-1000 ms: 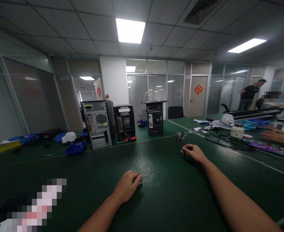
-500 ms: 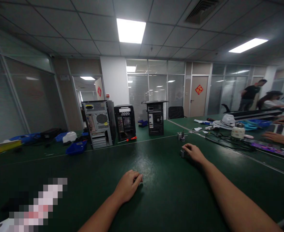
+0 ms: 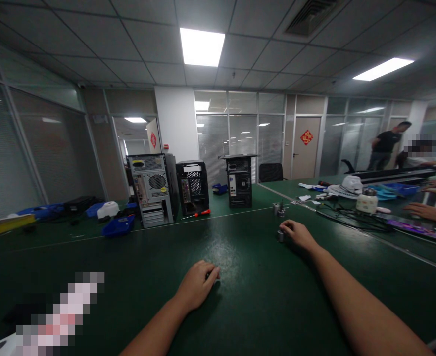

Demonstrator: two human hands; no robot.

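My right hand point(image 3: 296, 233) rests on the green table point(image 3: 240, 296) with its fingers curled around a small metal cylinder point(image 3: 280, 236). My left hand point(image 3: 197, 284) lies nearer me with its fingers curled onto the mat; a small pale object seems to sit under its fingertips, too hidden to name. Another small metal part point(image 3: 279, 209) stands a little beyond my right hand.
Three open computer cases point(image 3: 151, 189) point(image 3: 192, 187) point(image 3: 239, 181) stand at the far side, with a red-handled screwdriver point(image 3: 199, 213) and blue trays point(image 3: 117, 227) nearby. To the right lie cables point(image 3: 347, 216), a white jar point(image 3: 366, 202) and other people's hands point(image 3: 425, 211). A person stands by the back wall.
My hands have stayed where they were. The view has shifted slightly, and the hands of the people on the right have moved a little.
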